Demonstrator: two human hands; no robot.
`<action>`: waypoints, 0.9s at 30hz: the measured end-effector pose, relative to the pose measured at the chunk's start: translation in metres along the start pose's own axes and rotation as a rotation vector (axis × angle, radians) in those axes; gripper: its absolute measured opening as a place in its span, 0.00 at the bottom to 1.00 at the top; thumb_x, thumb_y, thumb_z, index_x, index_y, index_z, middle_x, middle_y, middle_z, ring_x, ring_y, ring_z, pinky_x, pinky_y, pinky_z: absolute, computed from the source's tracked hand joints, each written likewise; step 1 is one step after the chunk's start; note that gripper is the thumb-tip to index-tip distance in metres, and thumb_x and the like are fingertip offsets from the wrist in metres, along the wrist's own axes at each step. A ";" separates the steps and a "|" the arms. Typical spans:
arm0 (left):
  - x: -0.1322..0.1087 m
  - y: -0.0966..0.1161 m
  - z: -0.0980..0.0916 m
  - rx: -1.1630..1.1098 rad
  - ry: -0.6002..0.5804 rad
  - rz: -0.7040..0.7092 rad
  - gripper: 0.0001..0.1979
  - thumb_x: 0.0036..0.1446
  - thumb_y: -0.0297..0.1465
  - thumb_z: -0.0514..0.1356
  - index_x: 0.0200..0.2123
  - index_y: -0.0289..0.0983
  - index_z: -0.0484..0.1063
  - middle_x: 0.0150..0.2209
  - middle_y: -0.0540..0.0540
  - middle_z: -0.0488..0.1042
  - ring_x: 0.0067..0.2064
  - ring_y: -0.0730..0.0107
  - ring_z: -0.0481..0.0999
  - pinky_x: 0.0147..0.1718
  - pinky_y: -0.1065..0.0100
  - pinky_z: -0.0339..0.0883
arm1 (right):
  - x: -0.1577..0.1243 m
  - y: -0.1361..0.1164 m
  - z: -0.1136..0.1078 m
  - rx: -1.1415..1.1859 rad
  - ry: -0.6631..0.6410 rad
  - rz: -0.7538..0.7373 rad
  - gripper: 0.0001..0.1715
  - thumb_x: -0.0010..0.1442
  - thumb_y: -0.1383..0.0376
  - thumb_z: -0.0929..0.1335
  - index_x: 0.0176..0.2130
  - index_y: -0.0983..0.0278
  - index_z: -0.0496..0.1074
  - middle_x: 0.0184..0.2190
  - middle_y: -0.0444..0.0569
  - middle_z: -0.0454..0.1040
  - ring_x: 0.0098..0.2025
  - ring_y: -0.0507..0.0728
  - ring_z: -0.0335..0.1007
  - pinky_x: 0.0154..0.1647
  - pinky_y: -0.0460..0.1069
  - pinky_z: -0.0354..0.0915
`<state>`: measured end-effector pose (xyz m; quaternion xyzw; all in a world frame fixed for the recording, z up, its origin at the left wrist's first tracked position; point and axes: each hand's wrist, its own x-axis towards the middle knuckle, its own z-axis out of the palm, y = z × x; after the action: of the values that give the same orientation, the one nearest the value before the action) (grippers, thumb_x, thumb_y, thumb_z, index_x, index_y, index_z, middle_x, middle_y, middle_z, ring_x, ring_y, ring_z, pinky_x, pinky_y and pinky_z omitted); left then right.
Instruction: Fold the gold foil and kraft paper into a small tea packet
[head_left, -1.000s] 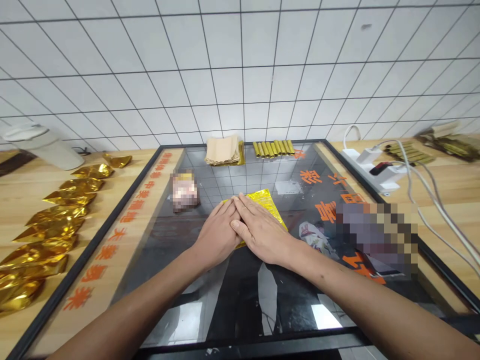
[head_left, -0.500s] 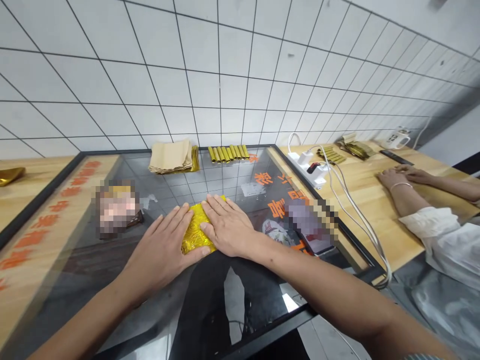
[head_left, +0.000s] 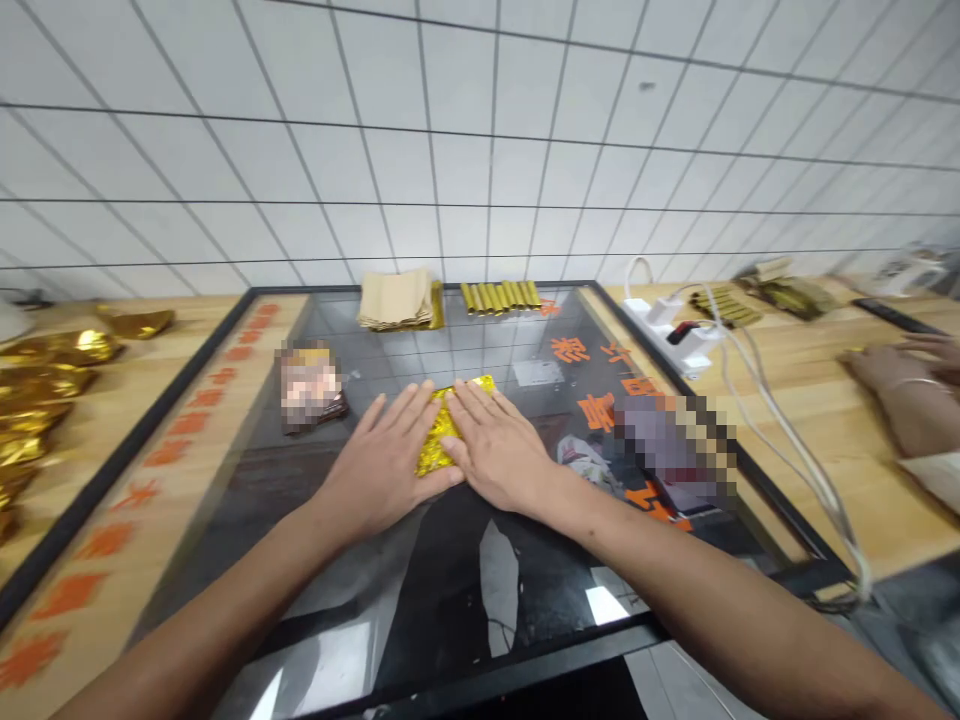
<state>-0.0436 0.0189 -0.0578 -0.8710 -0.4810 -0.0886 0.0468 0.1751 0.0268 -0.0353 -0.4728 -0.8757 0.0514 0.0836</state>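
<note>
A sheet of shiny gold foil paper (head_left: 435, 450) lies on the dark glass panel, partly hidden under both hands. My left hand (head_left: 386, 455) rests flat on its left side, fingers stretched out and thumb pointing right. Across the right part of the sheet lies my right hand (head_left: 499, 440), also flat with fingers extended. Beyond my hands stand a stack of brown paper sheets (head_left: 396, 298) and a row of several gold paper rolls (head_left: 500, 296), both near the panel's far edge.
The black-framed glass panel (head_left: 259, 480) bears orange characters. A blurred-out packet (head_left: 309, 388) lies left, a blurred-out phone-like object (head_left: 671, 450) right. Crumpled gold foil (head_left: 45, 400) covers the far left wood. A power strip (head_left: 671, 335) with cables sits right, near another person's hand (head_left: 892, 375).
The view has turned left, so the panel and hands appear further right and more gold foil shows at left. Both hands stay flat on the gold foil paper.
</note>
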 end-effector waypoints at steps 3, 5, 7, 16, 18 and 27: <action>-0.004 0.008 -0.007 -0.017 -0.045 0.000 0.44 0.73 0.60 0.49 0.78 0.36 0.59 0.79 0.36 0.55 0.79 0.45 0.57 0.77 0.42 0.50 | 0.002 0.012 0.005 0.004 -0.030 -0.015 0.40 0.81 0.52 0.52 0.79 0.73 0.55 0.81 0.58 0.48 0.83 0.63 0.41 0.83 0.61 0.39; -0.006 0.010 -0.009 -0.019 -0.064 -0.013 0.44 0.73 0.60 0.49 0.78 0.36 0.58 0.80 0.36 0.54 0.80 0.46 0.57 0.77 0.43 0.48 | 0.005 0.022 0.007 -0.018 -0.030 0.003 0.41 0.81 0.52 0.51 0.79 0.74 0.54 0.81 0.59 0.47 0.83 0.63 0.41 0.83 0.62 0.40; -0.007 0.010 -0.011 -0.014 -0.096 -0.030 0.45 0.73 0.61 0.48 0.78 0.35 0.57 0.80 0.36 0.53 0.80 0.47 0.55 0.78 0.42 0.45 | 0.008 0.031 0.006 -0.039 -0.042 0.020 0.42 0.81 0.52 0.50 0.79 0.73 0.53 0.81 0.59 0.47 0.83 0.64 0.41 0.82 0.63 0.42; -0.005 0.008 -0.016 -0.075 -0.173 -0.089 0.52 0.68 0.66 0.50 0.78 0.33 0.57 0.81 0.35 0.48 0.81 0.44 0.51 0.78 0.38 0.43 | 0.012 0.041 0.000 -0.137 -0.023 0.174 0.41 0.80 0.53 0.50 0.79 0.73 0.54 0.81 0.61 0.49 0.82 0.66 0.45 0.81 0.69 0.43; -0.005 0.008 -0.016 -0.097 -0.171 -0.093 0.52 0.68 0.66 0.51 0.78 0.33 0.57 0.81 0.33 0.48 0.81 0.43 0.51 0.77 0.37 0.44 | 0.012 0.034 -0.004 -0.105 0.025 0.155 0.41 0.80 0.54 0.51 0.79 0.74 0.53 0.81 0.62 0.47 0.83 0.67 0.43 0.81 0.68 0.42; -0.006 0.009 -0.019 -0.117 -0.185 -0.076 0.45 0.71 0.49 0.57 0.81 0.35 0.47 0.80 0.34 0.52 0.81 0.41 0.51 0.75 0.36 0.49 | -0.002 -0.035 -0.009 0.406 -0.118 -0.073 0.47 0.80 0.45 0.52 0.82 0.72 0.43 0.83 0.59 0.38 0.84 0.62 0.34 0.83 0.63 0.42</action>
<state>-0.0409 0.0059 -0.0401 -0.8578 -0.5099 -0.0375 -0.0522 0.1495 0.0061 -0.0205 -0.4104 -0.8672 0.2514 0.1277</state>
